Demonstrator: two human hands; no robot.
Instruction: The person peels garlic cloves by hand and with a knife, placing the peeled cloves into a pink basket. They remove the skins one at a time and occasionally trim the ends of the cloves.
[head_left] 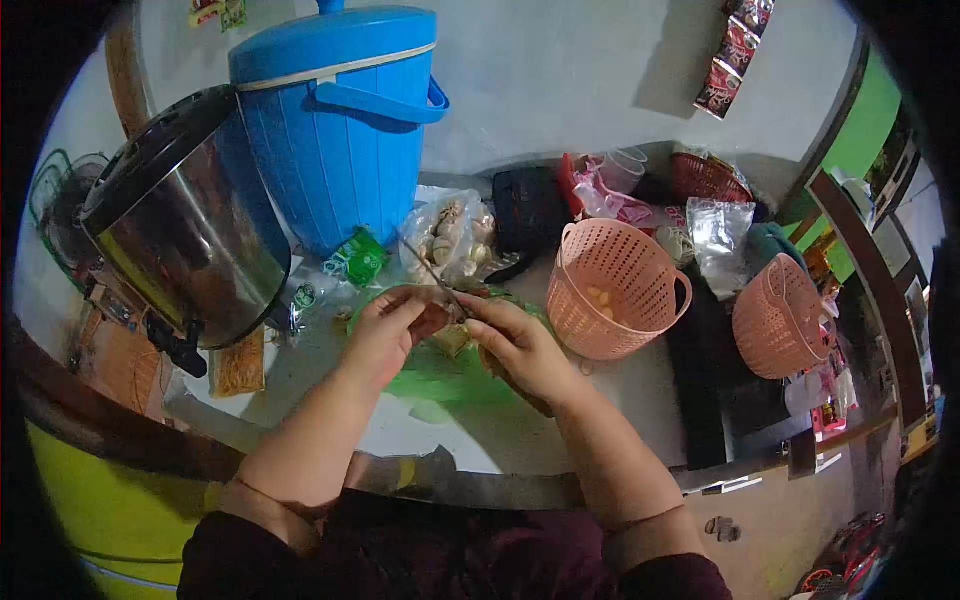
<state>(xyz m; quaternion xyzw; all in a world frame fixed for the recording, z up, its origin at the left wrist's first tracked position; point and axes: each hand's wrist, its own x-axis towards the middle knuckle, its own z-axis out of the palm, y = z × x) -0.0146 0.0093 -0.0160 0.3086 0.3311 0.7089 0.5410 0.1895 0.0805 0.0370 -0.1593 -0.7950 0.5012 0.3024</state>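
Both hands meet above the middle of the table, over a green sheet (435,382). My left hand (392,330) is closed, its fingers curled round something small that I cannot make out. A thin dark blade or stick (428,262) slants up and left from between the hands. My right hand (512,345) is closed on the near end of this thin thing. Just beyond the hands lies a clear plastic bag of pale brown round pieces (450,240). To the right stands a pink basket (612,335) with a few small yellowish pieces (600,298) inside.
A blue lidded bucket (335,150) and a steel container with a black lid (195,220) stand at the back left. A second pink basket (775,330) is at the right. Green packaging (360,258) lies by the bucket, and a dark red basket (710,178) at the back.
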